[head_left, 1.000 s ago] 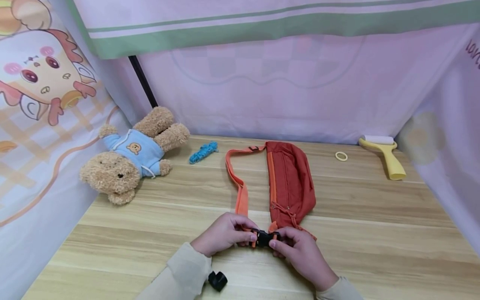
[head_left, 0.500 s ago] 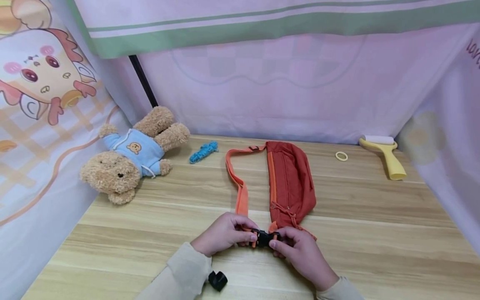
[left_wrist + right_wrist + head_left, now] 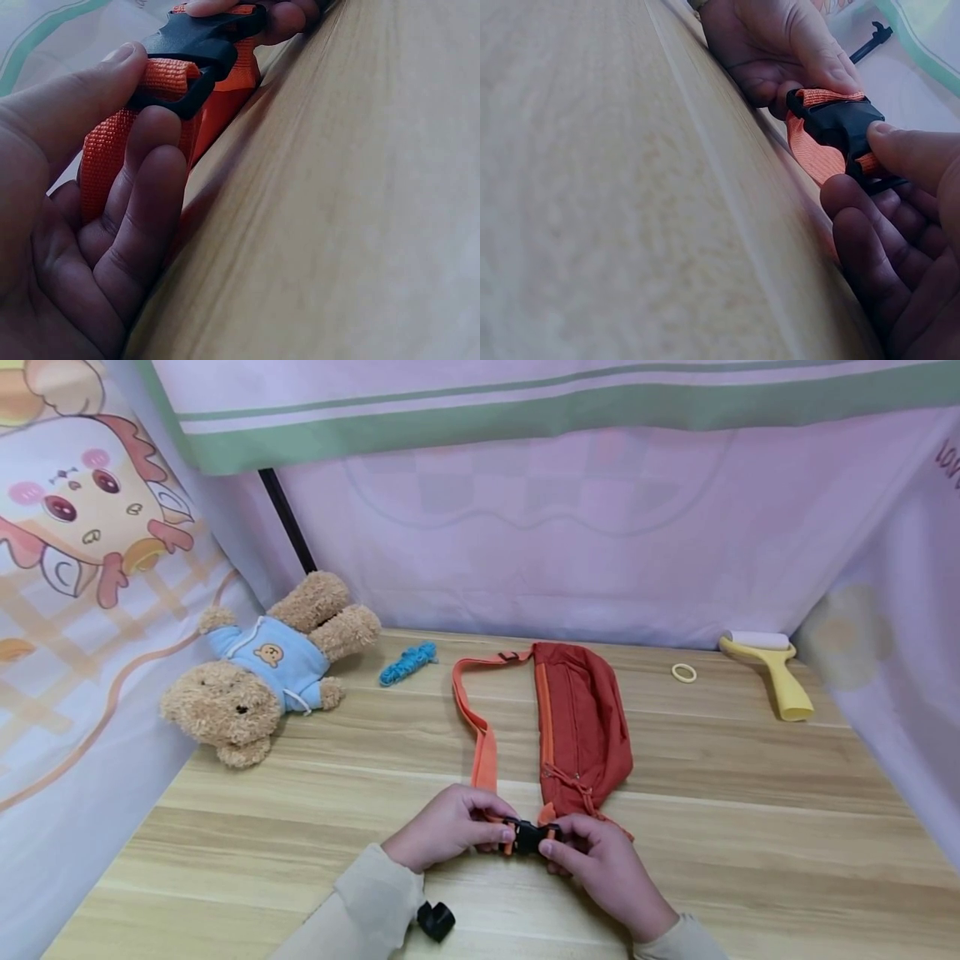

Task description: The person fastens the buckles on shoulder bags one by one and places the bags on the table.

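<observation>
A red waist bag (image 3: 588,727) lies on the wooden table with its orange strap (image 3: 474,718) looped out to the left. At the strap's near end is a black side-release buckle (image 3: 529,837), its two halves joined in the wrist views. My left hand (image 3: 457,828) pinches the buckle's left end and the webbing there between thumb and fingers. On the opposite end, my right hand (image 3: 603,868) pinches the buckle between thumb and forefinger. Orange webbing (image 3: 105,161) hangs down behind the left fingers in the left wrist view.
A teddy bear (image 3: 277,668) in a blue hoodie lies at the left, beside a blue string bundle (image 3: 407,664). Back right are a cream ring (image 3: 683,672) and a yellow lint roller (image 3: 780,677). A small black object (image 3: 436,922) sits by the left sleeve. Printed cloth surrounds the table.
</observation>
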`<control>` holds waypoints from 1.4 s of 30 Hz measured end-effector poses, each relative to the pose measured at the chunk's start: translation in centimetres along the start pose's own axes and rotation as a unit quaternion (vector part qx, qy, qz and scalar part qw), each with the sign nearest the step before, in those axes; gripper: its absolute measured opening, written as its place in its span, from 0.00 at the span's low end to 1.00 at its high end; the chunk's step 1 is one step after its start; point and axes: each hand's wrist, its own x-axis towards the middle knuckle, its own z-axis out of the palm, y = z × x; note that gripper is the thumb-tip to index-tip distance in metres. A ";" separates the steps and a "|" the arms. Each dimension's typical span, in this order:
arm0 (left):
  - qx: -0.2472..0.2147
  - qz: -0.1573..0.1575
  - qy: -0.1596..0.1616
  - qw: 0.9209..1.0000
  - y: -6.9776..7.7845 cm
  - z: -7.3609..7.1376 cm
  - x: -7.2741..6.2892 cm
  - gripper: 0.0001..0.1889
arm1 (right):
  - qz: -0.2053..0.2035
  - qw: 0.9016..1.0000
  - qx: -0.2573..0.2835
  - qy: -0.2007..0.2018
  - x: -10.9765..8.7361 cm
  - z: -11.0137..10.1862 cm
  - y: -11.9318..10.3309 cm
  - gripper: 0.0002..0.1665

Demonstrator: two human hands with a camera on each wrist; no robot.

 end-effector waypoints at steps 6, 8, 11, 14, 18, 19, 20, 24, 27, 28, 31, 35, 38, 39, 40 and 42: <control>0.005 -0.002 0.002 1.000 0.2 -0.1 -0.1 0.07 | 0.004 1.000 -0.009 0.005 0.0 0.1 0.0 0.11; 0.002 -0.002 0.002 1.000 0.2 -0.1 -0.1 0.07 | 0.007 1.000 -0.012 0.008 0.0 0.1 -0.1 0.11; 0.000 -0.005 0.002 1.000 0.3 -0.1 -0.2 0.08 | 0.008 1.000 -0.015 0.010 0.0 0.1 0.0 0.11; -0.005 -0.005 0.004 1.000 0.3 0.0 -0.2 0.08 | 0.002 1.000 -0.015 0.010 0.0 0.1 0.1 0.11; -0.009 -0.005 0.007 1.000 0.4 0.1 -0.2 0.09 | 0.000 1.000 -0.012 0.012 0.0 0.2 0.1 0.10; -0.008 -0.006 0.008 1.000 0.4 0.1 -0.2 0.09 | 0.002 1.000 -0.011 0.014 0.0 0.2 0.1 0.10; -0.008 -0.006 0.007 1.000 0.4 0.1 -0.2 0.08 | 0.000 1.000 -0.010 0.013 0.0 0.2 0.1 0.10; -0.005 -0.009 0.007 1.000 0.3 0.0 -0.1 0.08 | -0.004 1.000 -0.002 0.011 -0.1 0.2 0.0 0.11; -0.006 -0.009 0.006 1.000 0.2 0.0 -0.1 0.07 | -0.004 1.000 0.005 0.011 -0.1 0.2 0.1 0.11; -0.006 -0.009 0.007 1.000 0.2 0.0 0.0 0.07 | -0.003 1.000 0.006 0.012 -0.1 0.2 0.0 0.11; -0.009 -0.008 0.005 1.000 0.2 0.0 0.0 0.07 | -0.001 1.000 0.005 0.014 -0.1 0.3 0.0 0.11; -0.010 -0.009 0.004 1.000 0.2 -0.1 0.0 0.07 | 0.001 1.000 0.002 0.014 -0.1 0.3 -0.1 0.11; -0.008 -0.009 0.004 1.000 0.2 -0.1 0.0 0.07 | 0.005 1.000 0.001 0.015 -0.1 0.3 -0.1 0.11; -0.007 -0.009 0.004 1.000 0.2 -0.1 0.0 0.07 | 0.005 1.000 0.000 0.015 -0.1 0.3 -0.1 0.11; -0.007 -0.009 0.004 1.000 0.2 -0.1 0.0 0.07 | 0.006 1.000 0.000 0.015 -0.1 0.3 -0.1 0.11; -0.007 -0.007 0.005 1.000 0.2 -0.1 0.0 0.07 | 0.003 1.000 -0.003 0.015 -0.1 0.3 -0.1 0.11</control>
